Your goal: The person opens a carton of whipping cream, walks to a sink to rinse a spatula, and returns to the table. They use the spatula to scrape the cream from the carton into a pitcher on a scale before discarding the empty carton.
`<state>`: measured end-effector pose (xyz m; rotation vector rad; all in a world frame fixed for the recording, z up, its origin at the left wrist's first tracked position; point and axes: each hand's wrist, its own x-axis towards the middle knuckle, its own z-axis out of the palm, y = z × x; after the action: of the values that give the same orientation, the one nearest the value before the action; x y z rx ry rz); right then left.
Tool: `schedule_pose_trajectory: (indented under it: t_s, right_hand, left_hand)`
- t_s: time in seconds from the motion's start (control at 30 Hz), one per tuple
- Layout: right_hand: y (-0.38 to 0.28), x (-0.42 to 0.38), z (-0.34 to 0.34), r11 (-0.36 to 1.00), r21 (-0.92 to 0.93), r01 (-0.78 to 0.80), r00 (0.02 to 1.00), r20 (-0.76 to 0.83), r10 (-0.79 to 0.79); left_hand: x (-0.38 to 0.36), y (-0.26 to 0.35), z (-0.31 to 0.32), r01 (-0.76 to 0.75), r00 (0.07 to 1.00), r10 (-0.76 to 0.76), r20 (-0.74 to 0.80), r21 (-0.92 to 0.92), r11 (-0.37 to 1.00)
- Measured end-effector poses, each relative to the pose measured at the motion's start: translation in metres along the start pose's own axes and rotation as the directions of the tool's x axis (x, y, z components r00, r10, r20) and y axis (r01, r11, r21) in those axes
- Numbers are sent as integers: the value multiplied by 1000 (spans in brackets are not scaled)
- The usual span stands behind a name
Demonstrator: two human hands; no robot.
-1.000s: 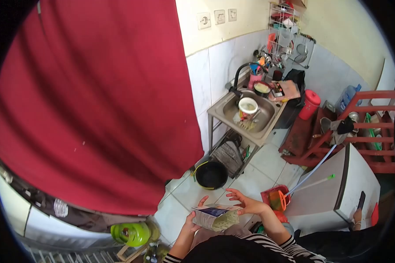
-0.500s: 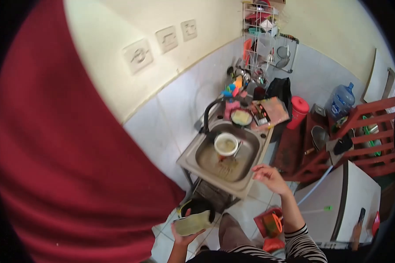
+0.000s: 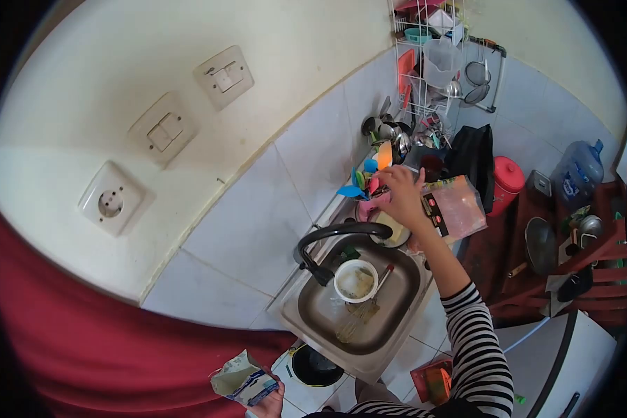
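My left hand (image 3: 270, 400) grips a small opened carton (image 3: 244, 380) at the bottom, left of a black bucket (image 3: 316, 365). Reaching over the far end of the sink, my right hand (image 3: 401, 195) has its fingers bent and apart at colourful plastic utensils (image 3: 361, 180) in a pink holder (image 3: 373, 205). Whether its fingertips touch them is unclear. Below that hand is a bowl (image 3: 395, 230) with something pale yellow in it, partly covered by the wrist and faucet. A white tub (image 3: 356, 281) and a whisk (image 3: 352, 324) lie in the sink (image 3: 404, 296).
A black faucet (image 3: 341, 230) arches over the sink. Plastic packaging (image 3: 461, 209) lies right of my right hand, near a black bag (image 3: 471, 164) and a red canister (image 3: 507, 182). A wire rack (image 3: 428, 70) stands behind. The red curtain (image 3: 132, 348) hangs at left.
My right hand has moved from the sink's near right side up to the utensils. The carton in my left hand has shifted left and turned, showing its opening. The view has swung, and the curtain covers less.
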<state>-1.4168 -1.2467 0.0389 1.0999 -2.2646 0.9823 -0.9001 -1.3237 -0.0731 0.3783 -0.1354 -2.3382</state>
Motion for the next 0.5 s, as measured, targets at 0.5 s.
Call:
schedule_pose_trajectory:
  t_s: [0.5]
  right_hand:
    - [10, 10, 80, 984, -147, 103, 985, -124, -121]
  left_hand:
    - [23, -22, 11, -135, 986, 134, -102, -1, 991]
